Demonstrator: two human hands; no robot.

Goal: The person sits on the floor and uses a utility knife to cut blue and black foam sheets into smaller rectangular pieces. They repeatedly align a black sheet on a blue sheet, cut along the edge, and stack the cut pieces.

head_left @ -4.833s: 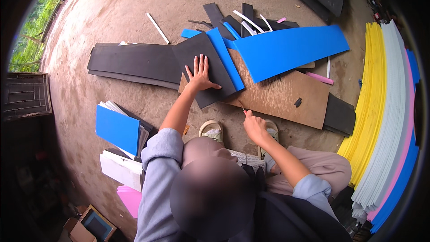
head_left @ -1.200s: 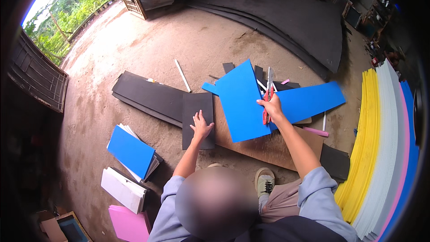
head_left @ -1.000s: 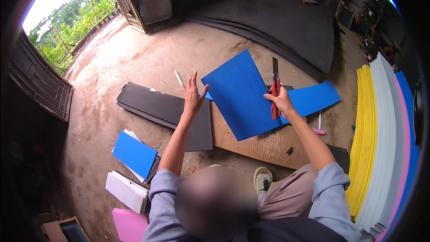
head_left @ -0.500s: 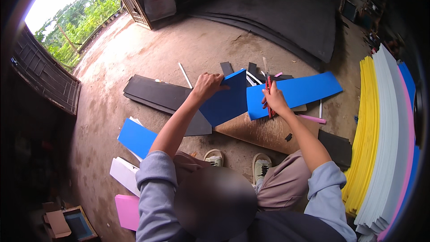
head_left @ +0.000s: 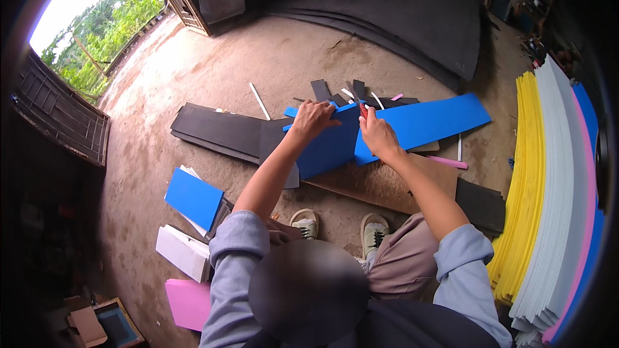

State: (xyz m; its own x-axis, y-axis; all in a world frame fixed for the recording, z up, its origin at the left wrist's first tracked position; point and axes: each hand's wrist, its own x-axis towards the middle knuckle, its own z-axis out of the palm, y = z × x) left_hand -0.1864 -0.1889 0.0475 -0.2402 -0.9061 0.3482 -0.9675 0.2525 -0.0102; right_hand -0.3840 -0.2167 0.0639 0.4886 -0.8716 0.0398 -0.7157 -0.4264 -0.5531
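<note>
A bare concrete floor (head_left: 193,77) fills the frame; foam sheets (head_left: 554,187) are stacked at right. Left hand (head_left: 311,119) grips a blue sheet (head_left: 329,148); right hand (head_left: 377,135) is closed on a red cutter (head_left: 363,109).

- Blue sheet (head_left: 332,145): smooth, matt foam.
- Brown board (head_left: 387,183): dull wood or cardboard.
- Floor (head_left: 271,58): rough, cracked concrete.
- Black sheets (head_left: 219,132), left: matt foam.

Two hands, left (head_left: 312,120) and right (head_left: 377,136), work at twelve o'clock over two blue foam sheets (head_left: 335,145) (head_left: 425,122); two shoes (head_left: 307,222) (head_left: 374,232) at six; one brown board (head_left: 387,183).
</note>
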